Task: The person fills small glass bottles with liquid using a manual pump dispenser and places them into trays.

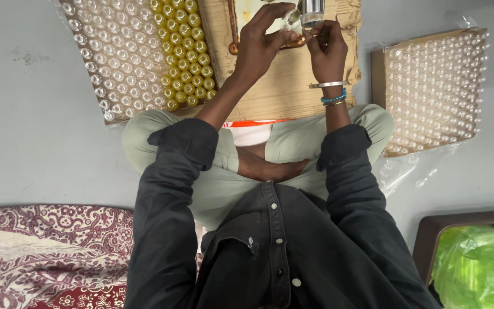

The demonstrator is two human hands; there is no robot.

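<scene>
My left hand (261, 43) pinches a small clear glass vial (291, 19) between thumb and fingers. Right beside it, my right hand (327, 48) holds a shiny metal cup (311, 10) at the top edge of the view, touching the vial's mouth. Both hands hover over a framed dish with a copper-coloured rim (234, 34) on a sheet of cardboard (281, 86). The right wrist wears a metal bangle and blue beads. Whether liquid is flowing cannot be seen.
To the left lies a plastic-wrapped tray of empty clear vials (115, 51), with several rows of yellow-filled vials (187, 51). At right sits a second tray of clear vials (433, 91). My crossed legs (258, 160), a patterned cloth (47, 252) and a green plastic bag (475, 263) lie nearer.
</scene>
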